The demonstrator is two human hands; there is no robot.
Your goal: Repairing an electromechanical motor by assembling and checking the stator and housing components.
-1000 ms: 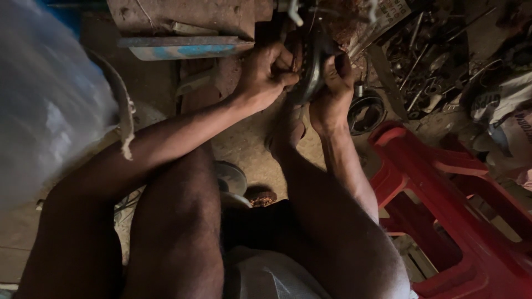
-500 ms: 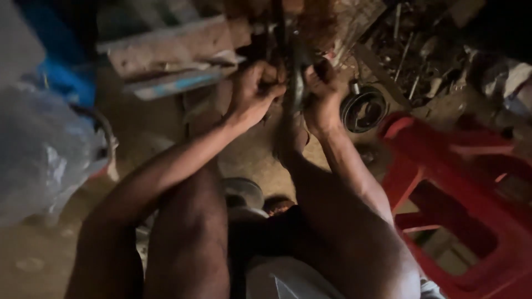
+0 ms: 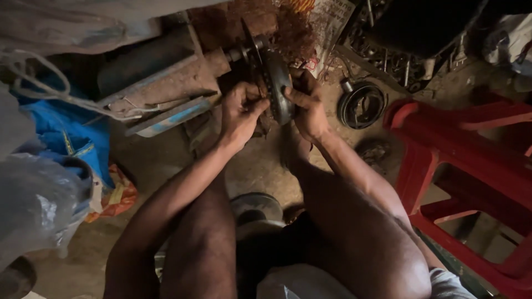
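Both hands clamp the round dark metal motor part [image 3: 277, 88] above the dirt floor [image 3: 260, 166] — left hand [image 3: 239, 113] curled tight on its near edge, right hand [image 3: 306, 108] pressed flat against its face — red plastic stool [image 3: 460, 149] just beside.

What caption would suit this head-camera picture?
Both hands, left hand and right hand, grip a round metal motor part beside a red plastic stool.

A crumpled orange and yellow wrapper [image 3: 113, 198] is seen on the floor at left, beside a blue bag [image 3: 72, 135]. A printed paper sheet [image 3: 332, 22] is seen at top.
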